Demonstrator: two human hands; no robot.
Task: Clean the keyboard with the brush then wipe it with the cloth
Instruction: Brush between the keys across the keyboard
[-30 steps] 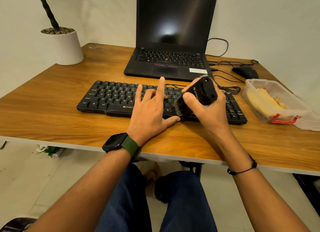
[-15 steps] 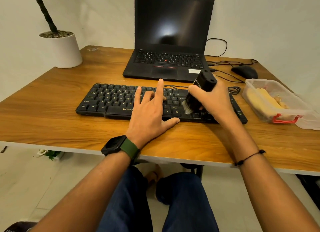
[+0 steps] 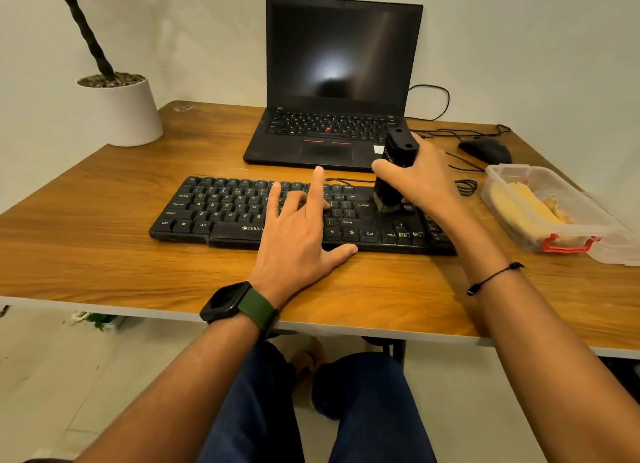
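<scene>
Two hands at the brushing stage: one steadies, one sweeps

Both hands work on the keyboard (image 3: 242,208), which lies flat on the wooden table (image 3: 104,254) in front of the laptop (image 3: 332,92). The left hand (image 3: 298,234) rests on the middle keys with fingers spread and nearly straight, gripping nothing; its thumb lies on the table just beside the keyboard's near edge. The right hand (image 3: 422,182) wraps fingers and thumb round the black body of the brush (image 3: 394,171), held close to upright with its bristles down on the keys at the right-hand part of the board.

For good practice, the brush should travel along each row in short strokes, bristles angled into the gaps, driving dust toward one edge and not back over cleaned keys. Light pressure from the flat hand should stop the board sliding. Judged from the arrangement, wiping has not begun: no cloth is plainly identifiable. A clear plastic box (image 3: 540,203) with pale yellow contents sits to the right, but whether these are the cloth cannot be told.
</scene>
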